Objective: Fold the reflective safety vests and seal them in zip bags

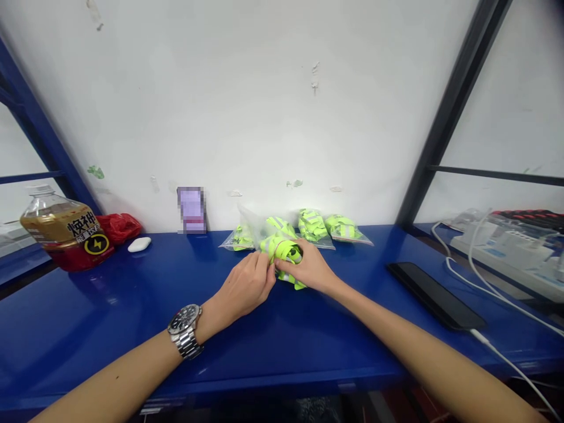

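Between my hands is a bundled neon-yellow reflective vest (282, 249) with silver-grey strips, held just over the blue table. My left hand (249, 282), a steel watch on its wrist, pinches the bundle's left edge. My right hand (311, 267) is wrapped round the right side of the bundle, thumb in front. A clear plastic bag (248, 218) rises behind the left side; whether the vest lies inside it I cannot tell. Farther back lie several clear bags with similar yellow bundles: one bagged bundle (242, 238) at left, others (312, 224) (346, 228) at right.
On the left of the blue table (176, 376) stand a drink bottle (66, 229), a red plastic bag (121, 226) and a white earbud case (139, 244). A blurred phone-like screen (192, 210) leans on the wall. At right lies a black phone (436, 294) with a white cable (513, 358).
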### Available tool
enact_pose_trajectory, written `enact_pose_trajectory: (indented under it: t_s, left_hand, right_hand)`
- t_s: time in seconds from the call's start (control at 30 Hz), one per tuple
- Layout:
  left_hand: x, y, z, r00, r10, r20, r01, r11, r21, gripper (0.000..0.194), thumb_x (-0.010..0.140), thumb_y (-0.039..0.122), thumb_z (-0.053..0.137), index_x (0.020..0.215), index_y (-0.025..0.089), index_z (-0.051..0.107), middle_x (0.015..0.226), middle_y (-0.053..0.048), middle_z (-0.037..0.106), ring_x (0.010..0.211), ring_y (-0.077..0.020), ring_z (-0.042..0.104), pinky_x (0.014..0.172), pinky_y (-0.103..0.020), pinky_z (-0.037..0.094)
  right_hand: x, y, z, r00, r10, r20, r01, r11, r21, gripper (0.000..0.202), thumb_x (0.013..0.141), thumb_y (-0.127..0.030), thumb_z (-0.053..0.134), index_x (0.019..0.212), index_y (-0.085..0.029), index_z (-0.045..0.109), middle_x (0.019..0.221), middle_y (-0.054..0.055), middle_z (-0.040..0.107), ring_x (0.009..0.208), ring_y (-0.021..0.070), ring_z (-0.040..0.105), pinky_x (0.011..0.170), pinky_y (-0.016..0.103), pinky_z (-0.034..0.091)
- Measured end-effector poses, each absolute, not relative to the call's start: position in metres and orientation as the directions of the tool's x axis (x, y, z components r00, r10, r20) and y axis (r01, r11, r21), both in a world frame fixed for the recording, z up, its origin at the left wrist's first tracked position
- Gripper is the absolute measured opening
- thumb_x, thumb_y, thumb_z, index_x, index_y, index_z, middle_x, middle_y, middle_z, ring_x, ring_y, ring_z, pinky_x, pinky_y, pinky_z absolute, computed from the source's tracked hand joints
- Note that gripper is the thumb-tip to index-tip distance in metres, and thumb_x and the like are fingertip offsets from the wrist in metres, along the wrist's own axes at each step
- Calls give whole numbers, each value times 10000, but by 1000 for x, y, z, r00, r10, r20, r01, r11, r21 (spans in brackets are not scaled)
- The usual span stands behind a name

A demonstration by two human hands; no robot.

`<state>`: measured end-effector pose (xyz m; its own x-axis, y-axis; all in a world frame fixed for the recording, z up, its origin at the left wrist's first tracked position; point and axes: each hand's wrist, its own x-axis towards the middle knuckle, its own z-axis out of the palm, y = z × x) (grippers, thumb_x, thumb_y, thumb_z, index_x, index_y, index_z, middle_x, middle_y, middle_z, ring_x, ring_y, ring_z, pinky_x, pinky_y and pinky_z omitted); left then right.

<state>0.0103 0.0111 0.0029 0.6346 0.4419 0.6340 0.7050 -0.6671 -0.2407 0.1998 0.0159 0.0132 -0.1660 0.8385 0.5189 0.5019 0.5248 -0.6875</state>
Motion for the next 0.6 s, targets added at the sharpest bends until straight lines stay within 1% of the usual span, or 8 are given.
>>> enact_pose_trajectory:
  t_s: [0.07, 0.2, 0.27, 0.33, 0.4, 0.47, 0.53, 0.6]
  left_hand:
    - [11, 11, 2, 610, 483, 629, 729, -652, -206, 206, 977, 260, 332, 823, 184, 444, 751, -37, 513, 664, -175, 511, 613, -304, 445]
    - [10, 12, -1, 609, 481, 631, 724, -662, -195, 218, 976, 211, 306, 814, 185, 449, 755, -38, 506, 675, -178, 516, 630, -310, 449]
    - [9, 13, -1, 581, 490, 650, 720, -681, -130, 211, 978, 228, 317, 820, 184, 449, 768, -40, 510, 688, -180, 522, 635, -310, 446]
    - [8, 13, 2, 550, 523, 651, 702, -712, -21, 209, 988, 248, 312, 844, 185, 450, 786, -37, 518, 691, -175, 526, 637, -307, 441]
    - [6, 13, 5, 538, 551, 638, 669, -740, 75, 208, 998, 249, 293, 876, 189, 450, 804, -33, 526, 698, -169, 530, 651, -308, 441]
    - [5, 14, 7, 543, 554, 631, 640, -759, 116, 189, 999, 247, 295, 899, 192, 446, 822, -34, 533, 717, -169, 538, 666, -311, 445]
    - [5, 16, 7, 561, 540, 628, 625, -773, 105, 158, 993, 254, 321, 911, 191, 440, 838, -39, 537, 736, -173, 547, 673, -314, 447]
    - [6, 18, 5, 569, 538, 622, 639, -765, 77, 149, 986, 243, 327, 898, 190, 435, 821, -35, 530, 723, -173, 546, 664, -313, 441]
  right_hand:
    - [202, 16, 16, -167, 861, 481, 364, 507, -781, 303, 724, -391, 695, 934, -175, 664, 918, 48, 677, 872, 234, 603, 783, 333, 467]
    - [202, 16, 17, -183, 915, 358, 154, 387, -909, 282, 700, -297, 683, 951, -175, 648, 917, 14, 667, 830, 199, 595, 725, 284, 475]
    - [201, 16, 17, -177, 936, 304, 61, 319, -946, 256, 690, -271, 672, 926, -178, 638, 890, 4, 656, 803, 186, 592, 693, 268, 477]
    - [200, 15, 17, -159, 956, 248, -21, 248, -968, 237, 676, -256, 671, 896, -182, 627, 834, -6, 643, 756, 175, 590, 652, 259, 478]
    - [200, 15, 17, -160, 969, 189, -74, 179, -981, 236, 663, -239, 670, 889, -190, 620, 776, -13, 629, 702, 167, 587, 621, 260, 482]
    - [200, 14, 17, -178, 974, 138, -94, 123, -988, 239, 662, -232, 666, 893, -193, 618, 734, -15, 621, 654, 162, 582, 602, 269, 489]
    - [200, 13, 16, -185, 975, 123, -97, 106, -990, 255, 666, -232, 669, 913, -192, 621, 734, -11, 628, 638, 161, 584, 603, 277, 496]
    - [200, 14, 13, -179, 970, 165, -88, 152, -985, 261, 677, -240, 679, 928, -187, 630, 790, 2, 651, 680, 166, 601, 632, 278, 504]
